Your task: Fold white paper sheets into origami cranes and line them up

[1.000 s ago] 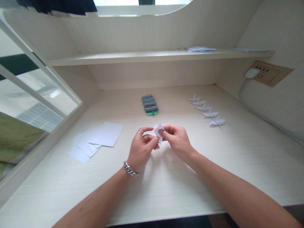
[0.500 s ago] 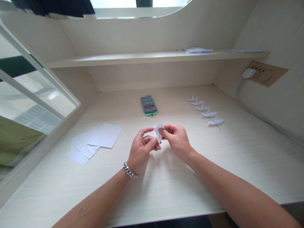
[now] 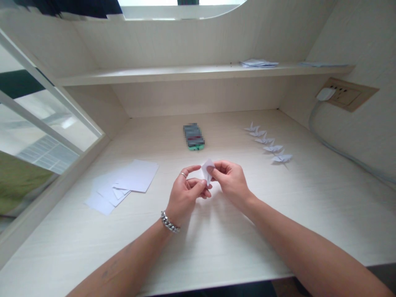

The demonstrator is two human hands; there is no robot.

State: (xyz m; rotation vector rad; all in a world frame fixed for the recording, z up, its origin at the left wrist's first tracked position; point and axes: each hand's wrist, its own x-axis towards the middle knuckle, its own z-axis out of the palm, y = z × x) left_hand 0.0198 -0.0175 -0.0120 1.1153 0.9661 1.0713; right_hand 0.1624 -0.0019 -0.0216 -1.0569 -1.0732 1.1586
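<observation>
A small piece of folded white paper point(image 3: 207, 170) is held up between my two hands, above the middle of the desk. My left hand point(image 3: 185, 187) pinches its lower tip between thumb and fingers, while the index finger reaches to its left edge. From the right, my right hand point(image 3: 230, 177) grips the paper with the thumb on its near face; the fingers behind are partly hidden. Several folded paper cranes point(image 3: 272, 148) stand in a slanting row to the right. Flat white paper sheets point(image 3: 136, 175) lie overlapping on the left.
A pixelated dark object with a green end point(image 3: 194, 137) lies beyond my hands. Across the back runs a shelf point(image 3: 154, 77) bearing a stack of papers point(image 3: 259, 63). A plug point(image 3: 326, 94) sits in the right wall socket, its cable point(image 3: 337, 154) trailing down along the desk's right side.
The view has shifted very slightly. Both hands keep hold of the folded paper in nearly the same place, with only a tiny movement of the left fingers.
</observation>
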